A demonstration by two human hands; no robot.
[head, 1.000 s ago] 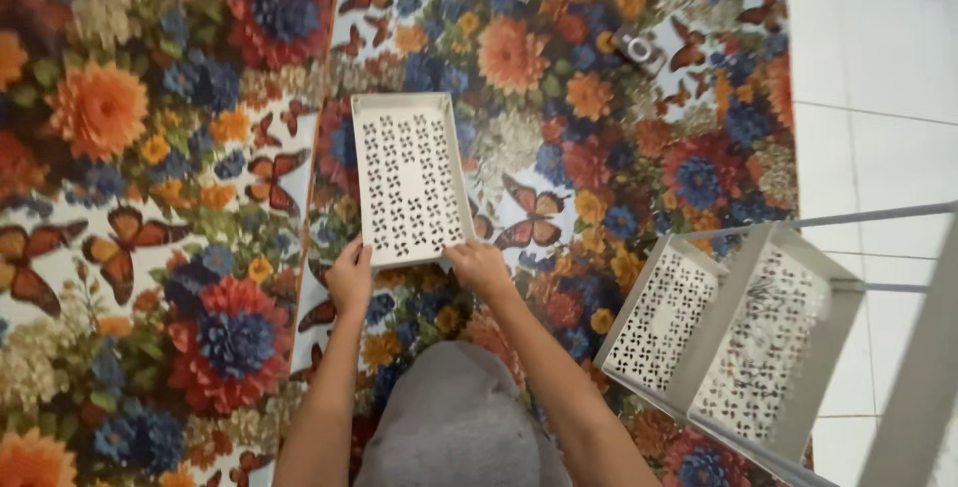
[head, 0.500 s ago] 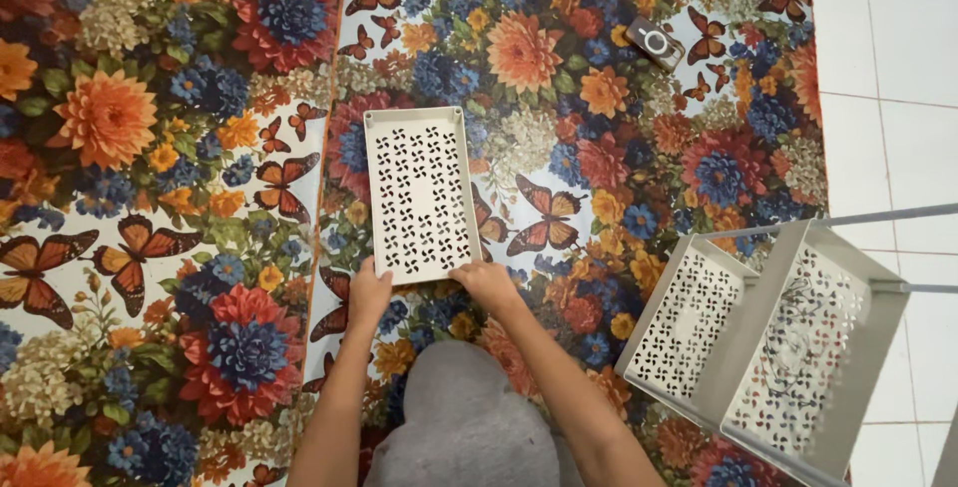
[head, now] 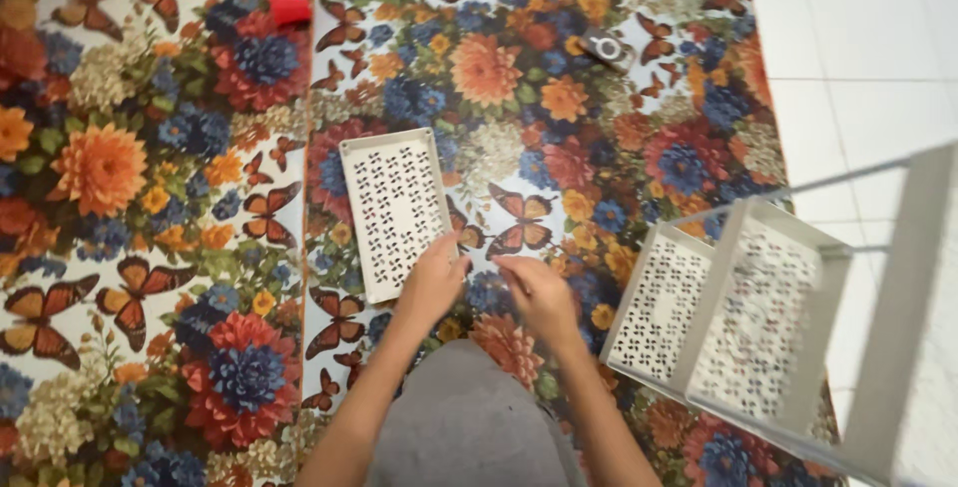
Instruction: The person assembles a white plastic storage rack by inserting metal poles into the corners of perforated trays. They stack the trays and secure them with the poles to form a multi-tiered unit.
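A white rectangular plastic tray with a perforated pinwheel-pattern base and a low raised rim lies flat on a floral mat printed with orange and blue flowers and brown butterflies, its long side running from near to far and tilted a little to the left. It sits apart from the rest of its kind: to the right, near the mat's edge, a white shelf rack with two similar perforated trays mounted between upright posts stands on its side or at a slant, partly over the white tiled floor. Judging by how things lie, two trays are fixed in the frame and this third one is loose on the mat, not joined to anything.

The left hand rests at the tray's near right corner, fingers curled onto the rim and touching it, though whether it pinches the rim or merely presses on it I cannot tell. The right hand is just beside it, to the right of the tray, loosely curled over the mat and holding nothing that shows; it does not touch the tray.

Far off, a small red cup-like object lies at the far left, and a small dark round-faced object at the far right.
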